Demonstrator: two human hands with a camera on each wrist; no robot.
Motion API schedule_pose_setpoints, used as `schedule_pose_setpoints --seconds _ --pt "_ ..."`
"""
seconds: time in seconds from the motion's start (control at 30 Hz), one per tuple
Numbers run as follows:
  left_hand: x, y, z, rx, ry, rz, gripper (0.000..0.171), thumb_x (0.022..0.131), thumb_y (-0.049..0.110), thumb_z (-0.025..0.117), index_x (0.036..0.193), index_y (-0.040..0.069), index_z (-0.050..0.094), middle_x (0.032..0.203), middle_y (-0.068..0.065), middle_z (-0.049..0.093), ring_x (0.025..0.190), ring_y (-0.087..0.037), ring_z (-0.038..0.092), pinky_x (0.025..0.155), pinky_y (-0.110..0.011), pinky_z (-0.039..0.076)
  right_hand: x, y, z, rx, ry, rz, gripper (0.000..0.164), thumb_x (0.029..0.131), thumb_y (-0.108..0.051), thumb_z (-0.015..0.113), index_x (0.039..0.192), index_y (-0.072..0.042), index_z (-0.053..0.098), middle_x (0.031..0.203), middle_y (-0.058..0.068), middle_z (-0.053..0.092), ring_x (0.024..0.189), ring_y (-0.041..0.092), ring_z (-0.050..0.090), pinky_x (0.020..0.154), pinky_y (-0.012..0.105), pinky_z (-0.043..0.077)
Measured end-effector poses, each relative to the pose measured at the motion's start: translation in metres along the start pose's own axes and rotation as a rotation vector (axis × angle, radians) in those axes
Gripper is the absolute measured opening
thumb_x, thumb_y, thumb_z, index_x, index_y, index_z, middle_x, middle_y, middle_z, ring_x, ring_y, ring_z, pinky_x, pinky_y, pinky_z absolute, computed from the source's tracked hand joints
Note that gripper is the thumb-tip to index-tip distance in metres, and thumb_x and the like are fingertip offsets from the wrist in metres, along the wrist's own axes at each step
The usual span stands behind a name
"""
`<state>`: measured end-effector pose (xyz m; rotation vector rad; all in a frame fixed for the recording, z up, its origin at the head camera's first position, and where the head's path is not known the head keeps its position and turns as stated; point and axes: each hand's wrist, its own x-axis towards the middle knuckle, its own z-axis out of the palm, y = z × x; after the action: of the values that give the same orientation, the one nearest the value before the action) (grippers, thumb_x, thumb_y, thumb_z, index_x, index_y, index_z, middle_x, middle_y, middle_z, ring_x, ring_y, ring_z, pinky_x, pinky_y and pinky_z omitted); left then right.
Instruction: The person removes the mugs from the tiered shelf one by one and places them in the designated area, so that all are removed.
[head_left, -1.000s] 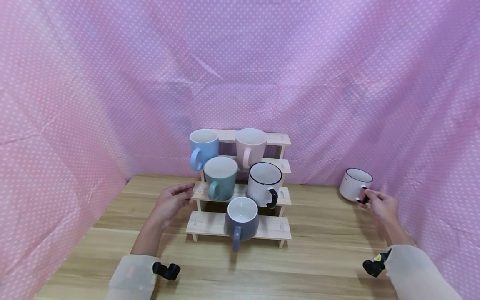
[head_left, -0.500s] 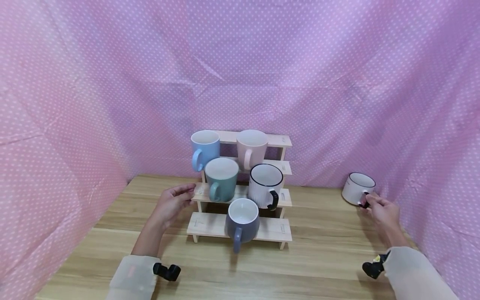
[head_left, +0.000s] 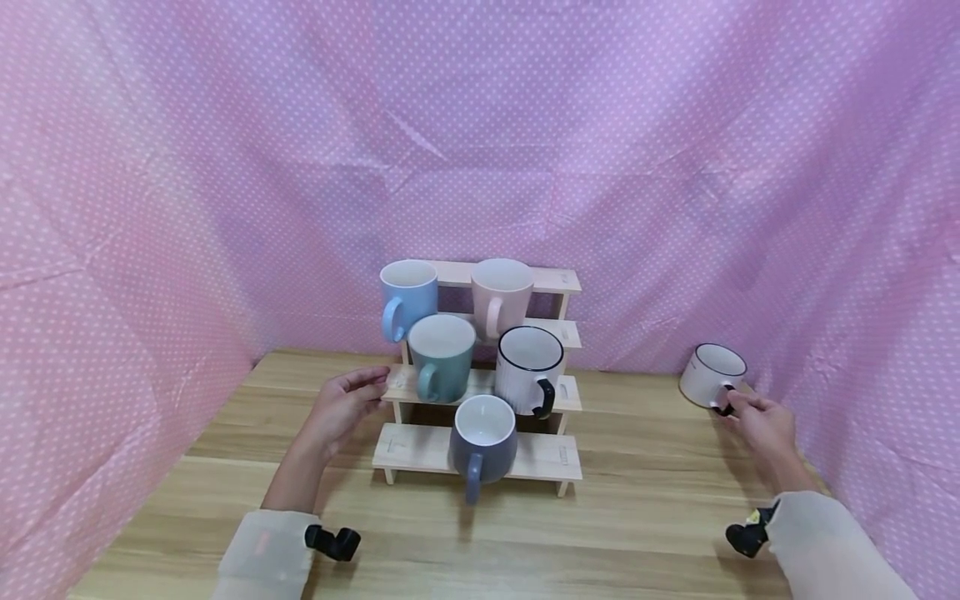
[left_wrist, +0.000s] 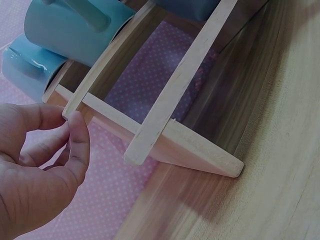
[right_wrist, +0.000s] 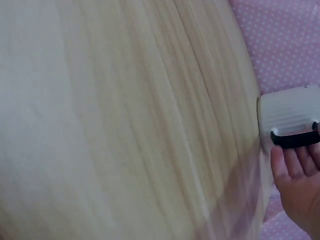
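Note:
My left hand (head_left: 339, 412) pinches the left end of a board on the stepped wooden display rack (head_left: 543, 458), thumb and forefinger meeting at the board's tip in the left wrist view. At the far right my right hand (head_left: 767, 429) grips the black handle of a white mug with a black rim (head_left: 700, 385). That mug is upright at the back of the table; its ribbed side (right_wrist: 290, 112) shows in the right wrist view. The rack bears a blue mug (head_left: 418, 298), a pink mug (head_left: 512, 304), a green mug (head_left: 453, 367), a white black-handled mug (head_left: 517, 383) and a grey mug (head_left: 498, 450).
Pink dotted cloth (head_left: 480, 167) hangs behind the wood-grain table (head_left: 630, 500) and along both sides. The rack stands at the middle, near the back edge. Bare tabletop lies between the rack and the white mug at the right.
The right hand and its white mug have shifted slightly nearer to me in the head view. My left hand stays at the rack, and the mugs on the rack keep their places.

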<state>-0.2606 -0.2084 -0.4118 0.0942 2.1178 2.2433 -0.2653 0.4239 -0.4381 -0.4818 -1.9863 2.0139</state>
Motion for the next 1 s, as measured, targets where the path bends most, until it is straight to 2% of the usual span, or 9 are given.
schedule_pose_setpoints --seconds 0.07,0.23,0.3,0.4,0.6,0.8,0.87,0.93,1.0 --pt "0.000 0.000 0.000 0.004 0.001 -0.002 0.046 0.103 0.000 0.055 0.146 -0.013 0.044 0.143 -0.021 0.050 0.102 -0.006 0.062 0.086 -0.021 0.058 0.001 -0.004 0.001 -0.131 0.045 -0.016 0.010 0.102 -0.016 0.064 0.100 -0.008 0.070 0.082 -0.019 0.064 0.078 -0.003 0.062 0.072 0.017 0.060" --pt "0.000 0.000 -0.001 0.002 0.006 -0.013 0.046 0.103 -0.001 0.053 0.147 -0.012 0.044 0.147 -0.023 0.047 0.103 -0.007 0.061 0.087 -0.020 0.058 0.003 -0.019 0.007 -0.506 0.153 -0.143 0.029 0.101 -0.030 0.062 0.115 -0.004 0.066 0.078 -0.026 0.055 0.076 -0.007 0.052 0.065 0.011 0.046" --pt "0.000 0.000 -0.001 0.002 0.004 -0.014 0.046 0.103 0.000 0.053 0.147 -0.012 0.043 0.147 -0.023 0.046 0.105 -0.006 0.061 0.087 -0.021 0.058 0.004 -0.025 0.011 -0.573 0.169 -0.200 0.035 0.101 -0.030 0.061 0.119 0.000 0.065 0.079 -0.026 0.055 0.076 -0.008 0.049 0.066 0.011 0.044" --pt "-0.001 0.000 -0.002 0.006 -0.005 -0.009 0.047 0.104 0.000 0.052 0.148 -0.012 0.042 0.149 -0.023 0.045 0.107 -0.006 0.060 0.088 -0.020 0.057 0.005 -0.035 0.017 -0.599 0.172 -0.267 0.038 0.101 -0.028 0.061 0.123 0.003 0.065 0.081 -0.027 0.055 0.076 -0.013 0.049 0.067 0.009 0.043" --pt "-0.001 0.002 -0.001 0.007 -0.020 0.006 0.047 0.105 0.000 0.049 0.149 -0.013 0.039 0.153 -0.026 0.041 0.106 -0.004 0.060 0.088 -0.019 0.056 0.002 -0.052 0.034 -0.568 0.139 -0.363 0.037 0.101 -0.023 0.063 0.123 0.008 0.066 0.079 -0.029 0.054 0.072 -0.015 0.051 0.064 0.005 0.046" --pt "-0.001 0.002 -0.001 0.004 -0.021 0.008 0.046 0.106 0.000 0.049 0.149 -0.013 0.039 0.152 -0.026 0.042 0.107 -0.005 0.058 0.087 -0.019 0.057 -0.008 -0.071 0.055 -0.605 0.066 -0.418 0.040 0.102 -0.028 0.063 0.122 0.007 0.066 0.093 -0.007 0.067 0.078 -0.013 0.051 0.067 0.005 0.045" --pt "-0.001 0.002 -0.001 0.006 -0.022 0.009 0.047 0.105 0.000 0.049 0.149 -0.013 0.039 0.152 -0.026 0.042 0.107 -0.005 0.058 0.088 -0.019 0.057 -0.011 -0.076 0.062 -0.606 0.044 -0.454 0.039 0.102 -0.027 0.063 0.121 0.007 0.067 0.094 -0.004 0.068 0.078 -0.013 0.052 0.068 0.005 0.045" --pt "-0.001 0.002 -0.001 0.008 -0.022 0.008 0.047 0.105 0.000 0.050 0.149 -0.013 0.040 0.151 -0.026 0.043 0.107 -0.006 0.059 0.088 -0.020 0.057 -0.013 -0.080 0.070 -0.591 0.030 -0.509 0.034 0.101 -0.022 0.065 0.117 0.008 0.068 0.089 -0.008 0.067 0.077 -0.015 0.052 0.068 0.004 0.045" --pt "-0.001 0.002 -0.001 0.011 -0.021 0.010 0.046 0.105 0.000 0.050 0.148 -0.013 0.040 0.151 -0.026 0.043 0.107 -0.005 0.059 0.088 -0.019 0.057 -0.015 -0.084 0.077 -0.592 0.010 -0.563 0.033 0.101 -0.021 0.066 0.115 0.008 0.068 0.092 0.000 0.069 0.076 -0.015 0.053 0.068 0.003 0.045"
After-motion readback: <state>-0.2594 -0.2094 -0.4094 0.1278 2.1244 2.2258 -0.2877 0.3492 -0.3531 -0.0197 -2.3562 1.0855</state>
